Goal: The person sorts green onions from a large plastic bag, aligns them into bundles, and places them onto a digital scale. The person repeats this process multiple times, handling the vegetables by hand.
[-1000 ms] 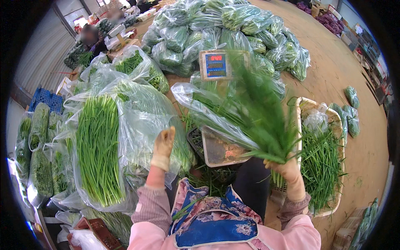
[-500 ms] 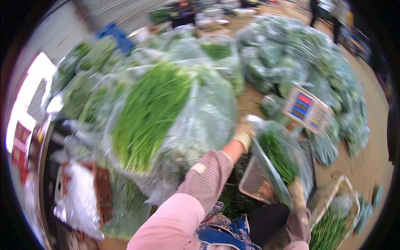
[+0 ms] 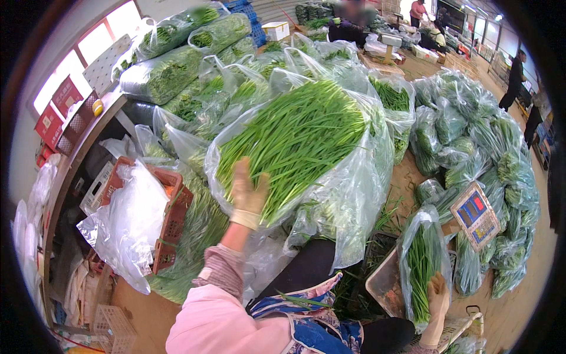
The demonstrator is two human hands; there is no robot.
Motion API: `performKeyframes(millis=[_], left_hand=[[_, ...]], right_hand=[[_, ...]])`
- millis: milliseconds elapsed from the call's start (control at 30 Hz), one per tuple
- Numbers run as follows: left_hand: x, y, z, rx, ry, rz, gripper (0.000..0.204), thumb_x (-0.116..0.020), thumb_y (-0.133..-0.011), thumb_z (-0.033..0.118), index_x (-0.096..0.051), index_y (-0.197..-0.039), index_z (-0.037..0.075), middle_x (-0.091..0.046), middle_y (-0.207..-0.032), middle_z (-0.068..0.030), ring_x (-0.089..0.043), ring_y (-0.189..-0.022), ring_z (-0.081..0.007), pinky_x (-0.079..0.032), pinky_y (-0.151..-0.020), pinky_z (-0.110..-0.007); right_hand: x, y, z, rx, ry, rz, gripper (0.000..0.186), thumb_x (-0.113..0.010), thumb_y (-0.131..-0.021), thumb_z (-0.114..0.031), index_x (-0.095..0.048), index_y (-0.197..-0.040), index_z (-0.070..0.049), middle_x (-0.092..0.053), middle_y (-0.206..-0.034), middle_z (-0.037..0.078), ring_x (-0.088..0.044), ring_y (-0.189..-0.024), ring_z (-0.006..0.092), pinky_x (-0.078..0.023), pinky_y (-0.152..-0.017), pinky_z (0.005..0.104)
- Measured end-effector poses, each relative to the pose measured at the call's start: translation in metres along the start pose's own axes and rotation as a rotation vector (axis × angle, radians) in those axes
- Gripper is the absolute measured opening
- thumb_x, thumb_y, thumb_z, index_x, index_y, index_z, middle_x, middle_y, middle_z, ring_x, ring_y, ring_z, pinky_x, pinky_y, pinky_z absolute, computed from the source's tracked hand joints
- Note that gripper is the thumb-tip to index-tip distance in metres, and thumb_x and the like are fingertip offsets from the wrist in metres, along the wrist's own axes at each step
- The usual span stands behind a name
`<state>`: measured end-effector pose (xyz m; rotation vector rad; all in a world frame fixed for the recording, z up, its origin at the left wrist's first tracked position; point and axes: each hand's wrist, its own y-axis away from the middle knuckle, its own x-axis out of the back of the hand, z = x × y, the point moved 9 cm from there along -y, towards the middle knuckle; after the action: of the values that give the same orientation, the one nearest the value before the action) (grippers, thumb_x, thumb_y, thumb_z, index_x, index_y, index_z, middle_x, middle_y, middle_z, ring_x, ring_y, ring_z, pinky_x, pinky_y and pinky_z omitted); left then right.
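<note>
1 gloved right hand [image 3: 437, 297] lies along the right edge of the bagged greens [image 3: 422, 262] on the scale pan [image 3: 383, 283]; I cannot tell whether its fingers grip. The left hand [image 3: 249, 192], fingers spread and empty, overlaps the big leaf bundle's [image 3: 300, 130] near end. Beyond: piled bags [image 3: 512, 177].

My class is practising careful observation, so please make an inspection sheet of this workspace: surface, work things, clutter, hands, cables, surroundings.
Surface: brown floor, leaf scraps in places.
Work things: large bag, open, full of green leaves; smaller bag of leaves over the scale tray.
Clutter: red crate holding clear plastic.
Hands: left hand open at the large bag's near edge, contact unclear; right hand open at the smaller bag.
Cables: nothing seen for certain.
Surroundings: pile of bagged greens at right; people in the background.
</note>
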<state>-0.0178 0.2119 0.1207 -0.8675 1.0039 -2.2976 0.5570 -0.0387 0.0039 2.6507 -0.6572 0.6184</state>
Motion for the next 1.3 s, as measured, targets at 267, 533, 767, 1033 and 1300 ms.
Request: performKeyframes(millis=[267,533,767,1033,1300], left_hand=[[0.001,0.034,-0.048,0.586,-0.422,-0.736,0.057,-0.052,-0.084,0.044,-0.044,-0.121,0.002,-0.058,-0.108,-0.0206,-0.056,-0.1,-0.0319,-0.043,-0.088,-0.035],[-0.048,0.084,-0.001,0.445,0.285,-0.564,0.038,-0.06,-0.075,0.015,-0.049,-0.109,0.001,-0.057,-0.097,-0.0158,-0.054,-0.09,-0.0318,-0.045,-0.081,-0.035],[-0.024,0.071,0.076,0.327,0.583,-0.602,0.03,-0.064,-0.077,0.014,-0.051,-0.102,0.005,-0.054,-0.088,-0.0104,-0.054,-0.087,-0.0235,-0.045,-0.078,-0.033],[-0.049,0.065,0.012,0.757,0.911,-0.63,0.046,-0.054,-0.087,0.039,-0.046,-0.112,0.002,-0.054,-0.09,-0.011,-0.062,-0.084,-0.0208,-0.054,-0.062,-0.029],[-0.109,0.068,-0.05,1.434,1.192,-1.226,0.099,-0.021,-0.077,0.075,-0.028,-0.129,-0.009,-0.043,-0.121,-0.0327,-0.045,-0.11,-0.0465,-0.04,-0.091,-0.053]], right_hand=[[-0.271,0.043,-0.228,0.208,-0.457,-0.828,0.04,-0.058,-0.083,-0.011,-0.047,-0.118,0.004,-0.056,-0.113,0.015,-0.054,-0.104,0.0207,-0.043,-0.087,0.0301],[-0.416,0.021,-0.248,-0.098,-0.53,-0.674,0.049,-0.065,-0.079,-0.032,-0.05,-0.113,0.001,-0.059,-0.098,0.01,-0.056,-0.085,0.0179,-0.047,-0.072,0.0289],[-0.379,0.021,-0.244,-0.296,-0.779,-0.733,0.029,-0.066,-0.079,-0.015,-0.054,-0.1,0.0,-0.06,-0.083,0.008,-0.059,-0.068,0.0172,-0.048,-0.055,0.0285],[-0.356,-0.002,-0.236,-0.183,-0.65,-0.617,0.025,-0.061,-0.076,-0.001,-0.056,-0.1,0.004,-0.061,-0.079,0.012,-0.06,-0.058,0.0204,-0.05,-0.047,0.0309],[-0.338,0.009,-0.238,-0.23,-0.747,-0.653,0.028,-0.059,-0.077,-0.004,-0.055,-0.103,0.006,-0.063,-0.087,0.014,-0.062,-0.063,0.0189,-0.052,-0.05,0.0266]])
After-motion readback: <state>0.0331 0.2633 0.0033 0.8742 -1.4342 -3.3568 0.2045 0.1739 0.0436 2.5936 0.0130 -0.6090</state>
